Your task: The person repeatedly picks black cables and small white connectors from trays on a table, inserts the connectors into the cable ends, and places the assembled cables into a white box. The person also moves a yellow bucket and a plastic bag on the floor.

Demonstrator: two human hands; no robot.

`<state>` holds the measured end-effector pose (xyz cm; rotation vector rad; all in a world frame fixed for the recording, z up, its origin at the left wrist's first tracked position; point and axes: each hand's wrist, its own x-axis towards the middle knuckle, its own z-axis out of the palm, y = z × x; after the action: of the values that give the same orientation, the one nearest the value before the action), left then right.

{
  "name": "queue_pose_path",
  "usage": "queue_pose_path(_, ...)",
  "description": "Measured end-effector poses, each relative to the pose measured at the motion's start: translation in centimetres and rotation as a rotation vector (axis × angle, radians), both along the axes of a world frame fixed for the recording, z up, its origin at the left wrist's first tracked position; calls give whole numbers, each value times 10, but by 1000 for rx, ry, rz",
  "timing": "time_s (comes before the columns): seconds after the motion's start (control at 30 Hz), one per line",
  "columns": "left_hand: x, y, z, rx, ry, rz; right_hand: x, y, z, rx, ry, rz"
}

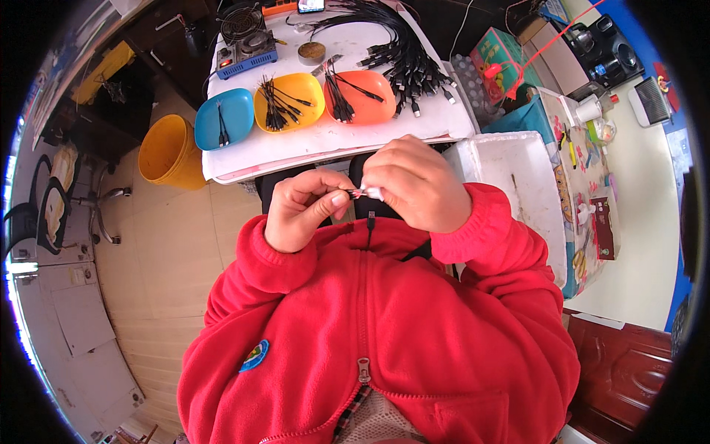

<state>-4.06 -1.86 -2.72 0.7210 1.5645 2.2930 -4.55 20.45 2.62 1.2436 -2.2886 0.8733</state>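
In front of my red jacket, my left hand point(309, 209) pinches the end of a thin black cable between thumb and fingertips. Fine coloured wires point(358, 194) show at that end, between the two hands. My right hand point(418, 185) is closed on a small white piece point(373, 193) right beside these wires; its exact kind is hard to make out. Below the hands hangs a black USB plug point(371, 220); whether it belongs to the same cable I cannot tell. Beyond, on the white table point(296, 150), stand a blue dish point(238, 111), a yellow dish point(310, 90) and an orange dish point(379, 113), each holding short black cables.
A thick bundle of black USB cables point(403, 59) covers the table's far right. At the far left sit a small blue hotplate point(248, 62) and a round tin point(311, 52). A yellow bucket point(164, 152) stands on the floor, left; a white foam box point(518, 174) is at right.
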Motion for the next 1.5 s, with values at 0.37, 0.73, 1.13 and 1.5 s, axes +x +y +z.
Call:
queue_pose_path(0.37, -6, 0, -10, 349, -247, -99, -3, -5, 0, -181, -86, 43)
queue_pose_path(0.73, -7, -3, 1, 247, -152, -138, -5, -17, -1, -166, -245, 85)
queue_pose_path(1.13, 1, -6, 8, -99, 123, 95, 12, -14, -6, -302, -468, -45)
queue_pose_path(1.5, 1, 1, 8, -455, 620, 326, 9, -9, -5, -636, -1650, -6)
